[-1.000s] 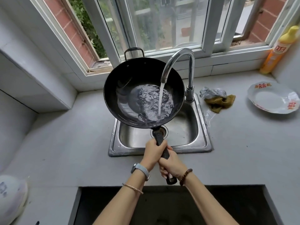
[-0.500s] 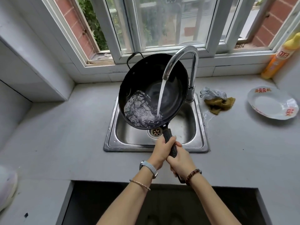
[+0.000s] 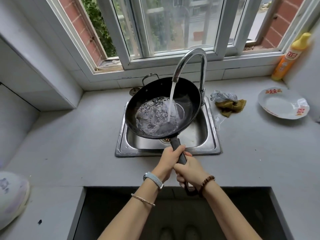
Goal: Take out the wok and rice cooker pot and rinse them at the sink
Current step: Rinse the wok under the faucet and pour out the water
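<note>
Looking like a plain home kitchen: tap (image 3: pixel 190 64) running into a steel sink (image 3: pixel 210 146), dish soap bottle (image 3: pixel 290 56) sitting on the grey worktop (image 3: pixel 72 144) by the window (image 3: pixel 173 25).

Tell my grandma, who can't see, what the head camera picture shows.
A person's left hand and right hand grip the long handle of a black wok, held over a steel sink while the tap pours water into it. To the right, a cloth, a white plate and a yellow bottle sit on the grey counter.
</note>
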Demonstrator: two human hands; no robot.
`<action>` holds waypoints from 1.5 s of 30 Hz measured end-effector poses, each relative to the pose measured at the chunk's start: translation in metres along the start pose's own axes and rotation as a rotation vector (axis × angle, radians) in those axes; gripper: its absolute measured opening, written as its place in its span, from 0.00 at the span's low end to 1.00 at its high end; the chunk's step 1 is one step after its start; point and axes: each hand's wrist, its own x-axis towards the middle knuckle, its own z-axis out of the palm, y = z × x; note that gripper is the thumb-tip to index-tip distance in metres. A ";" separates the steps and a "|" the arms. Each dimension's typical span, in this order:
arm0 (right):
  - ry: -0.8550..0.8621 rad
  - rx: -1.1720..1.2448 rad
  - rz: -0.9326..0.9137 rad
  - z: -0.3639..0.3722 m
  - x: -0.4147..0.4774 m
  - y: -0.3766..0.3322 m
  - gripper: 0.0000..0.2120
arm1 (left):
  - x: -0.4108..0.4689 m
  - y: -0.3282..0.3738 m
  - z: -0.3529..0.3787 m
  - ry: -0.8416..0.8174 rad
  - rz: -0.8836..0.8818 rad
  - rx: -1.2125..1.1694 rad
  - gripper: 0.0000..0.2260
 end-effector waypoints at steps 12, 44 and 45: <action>-0.242 0.379 0.060 0.052 -0.017 -0.007 0.09 | -0.042 0.013 -0.047 0.212 -0.051 0.196 0.10; -0.703 1.313 0.071 0.165 -0.045 -0.048 0.24 | -0.100 0.086 -0.133 0.565 0.009 1.056 0.10; -0.734 1.318 0.054 0.168 -0.046 -0.051 0.24 | -0.102 0.090 -0.133 0.578 0.019 1.084 0.10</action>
